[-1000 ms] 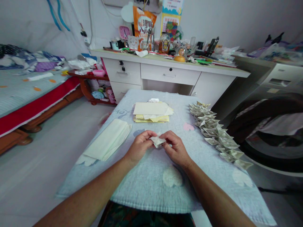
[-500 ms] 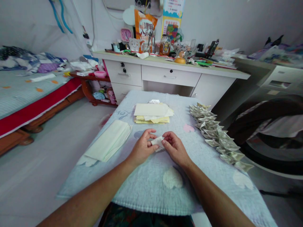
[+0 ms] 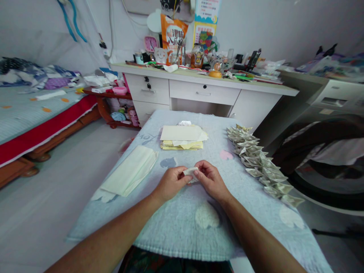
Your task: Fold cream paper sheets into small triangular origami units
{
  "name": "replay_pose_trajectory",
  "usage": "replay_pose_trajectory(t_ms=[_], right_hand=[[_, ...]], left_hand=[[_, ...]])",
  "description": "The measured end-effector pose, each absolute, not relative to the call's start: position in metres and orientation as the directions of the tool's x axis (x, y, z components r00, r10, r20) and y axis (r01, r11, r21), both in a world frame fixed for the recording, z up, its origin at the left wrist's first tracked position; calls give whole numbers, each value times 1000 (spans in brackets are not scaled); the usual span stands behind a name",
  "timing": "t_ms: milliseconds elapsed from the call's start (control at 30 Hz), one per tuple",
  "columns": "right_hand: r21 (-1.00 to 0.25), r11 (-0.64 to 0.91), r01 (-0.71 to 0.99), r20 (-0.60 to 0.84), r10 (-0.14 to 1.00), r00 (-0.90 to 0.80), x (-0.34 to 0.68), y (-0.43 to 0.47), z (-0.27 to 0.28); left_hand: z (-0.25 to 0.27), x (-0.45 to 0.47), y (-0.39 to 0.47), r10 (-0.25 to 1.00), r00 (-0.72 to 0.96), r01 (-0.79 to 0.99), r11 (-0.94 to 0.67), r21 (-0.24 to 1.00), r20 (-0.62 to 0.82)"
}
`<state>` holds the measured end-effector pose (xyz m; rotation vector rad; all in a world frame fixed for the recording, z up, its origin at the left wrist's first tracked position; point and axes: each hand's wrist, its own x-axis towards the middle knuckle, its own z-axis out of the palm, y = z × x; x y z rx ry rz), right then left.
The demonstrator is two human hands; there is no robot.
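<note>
A small piece of folded pale paper [image 3: 191, 172] is pinched between my two hands over the middle of the table. My left hand [image 3: 172, 182] grips its left side, thumb on top and fingers curled beneath. On the other side my right hand [image 3: 211, 179] holds it with thumb and curled fingers. Beyond the hands lies a stack of cream and yellow paper sheets [image 3: 182, 133]. Larger pale green sheets [image 3: 129, 170] rest to the left. Along the right edge stand several folded paper pieces with pointed tips [image 3: 256, 159], nested in rows.
A light blue patterned cloth [image 3: 176, 227] covers the table. Behind it stands a white desk [image 3: 201, 91] crowded with jars, a pink clock [image 3: 150, 43] and an orange bag [image 3: 173, 34]. A bed [image 3: 42, 110] is at left, a front-loading washing machine [image 3: 332, 132] at right.
My left hand's fingers, more spread before, have curled in closer around the folded paper. The right hand keeps nearly the same pinch; the paper shows slightly smaller between them.
</note>
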<state>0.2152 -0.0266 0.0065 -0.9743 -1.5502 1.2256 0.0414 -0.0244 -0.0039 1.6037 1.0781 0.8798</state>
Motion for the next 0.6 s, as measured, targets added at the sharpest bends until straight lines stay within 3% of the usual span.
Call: replay_pose_trajectory(t_ms=[267,600], right_hand=[[-946,277,167,233,941,-243,215,-28,12],[-985,163,46,143,945,-293,215,-28,9]], left_hand=[[-1,44,-28,925,374,337,-201,920,65],[-7,41,-24,934,356,245,-121,962,27]])
